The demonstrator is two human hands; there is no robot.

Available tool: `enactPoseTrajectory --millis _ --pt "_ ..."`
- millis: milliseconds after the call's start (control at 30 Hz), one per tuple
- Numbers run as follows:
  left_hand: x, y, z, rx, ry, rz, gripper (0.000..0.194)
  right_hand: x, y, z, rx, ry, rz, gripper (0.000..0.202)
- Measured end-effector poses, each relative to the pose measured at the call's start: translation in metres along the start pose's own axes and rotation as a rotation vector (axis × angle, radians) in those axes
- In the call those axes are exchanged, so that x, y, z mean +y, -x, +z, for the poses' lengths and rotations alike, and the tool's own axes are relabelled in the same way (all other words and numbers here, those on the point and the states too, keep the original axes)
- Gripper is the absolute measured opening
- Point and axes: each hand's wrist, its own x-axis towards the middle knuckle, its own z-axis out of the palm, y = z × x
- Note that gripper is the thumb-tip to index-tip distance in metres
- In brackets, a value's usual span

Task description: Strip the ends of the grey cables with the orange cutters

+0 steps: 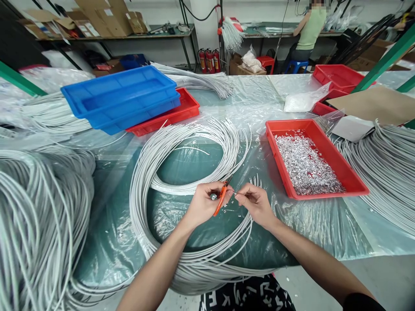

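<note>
At the lower centre of the frame, the left hand point(205, 203) is curled shut around an orange-handled tool point(221, 199), its handle slanting down past the fingers. Just to its right, the right hand point(256, 203) pinches the end of a thin white wire point(235, 194) between thumb and forefinger, the other fingers loosely bent; the wire tip sits at the tool's head. Both hands hover over a large coil of white wires point(181, 147) lying on the plastic-covered green table point(292, 233). To the right, mid-frame, a red tray point(352, 177) holds small silvery metal pieces point(303, 164). Farther back on the left, blue trays point(121, 97) are stacked on another red one. At the upper right, a seated person point(309, 30) works at a far bench.
</note>
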Motion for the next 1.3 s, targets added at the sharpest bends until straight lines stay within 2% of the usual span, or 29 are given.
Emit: enactPoseTrajectory --millis 300,533,800,967,1033,1133,1300 --pt "-0.001 0.000 0.000 -0.015 0.009 -0.017 0.018 0.002 -0.001 -0.002 -0.048 0.044 -0.041 0.025" --pt "0.003 -0.002 0.001 -0.057 0.120 -0.076 0.021 0.003 -0.001 -0.002 -0.080 0.011 -0.042 0.023" --pt "-0.003 -0.002 0.000 -0.192 0.351 -0.251 0.022 0.004 0.004 -0.001 -0.076 0.007 -0.074 0.021" --pt "-0.005 -0.004 -0.002 -0.182 0.386 -0.274 0.023 0.002 0.002 0.000 -0.120 -0.103 0.014 0.014" --pt "-0.004 -0.004 -0.003 -0.165 0.368 -0.283 0.024 0.000 0.002 0.000 -0.130 -0.173 0.059 0.018" --pt "-0.002 -0.004 -0.005 -0.170 0.362 -0.290 0.027 -0.004 -0.001 -0.004 -0.201 -0.205 0.086 0.025" --pt "-0.002 -0.006 -0.007 -0.181 0.360 -0.308 0.030 -0.006 -0.005 -0.012 -0.345 -0.256 0.093 0.024"
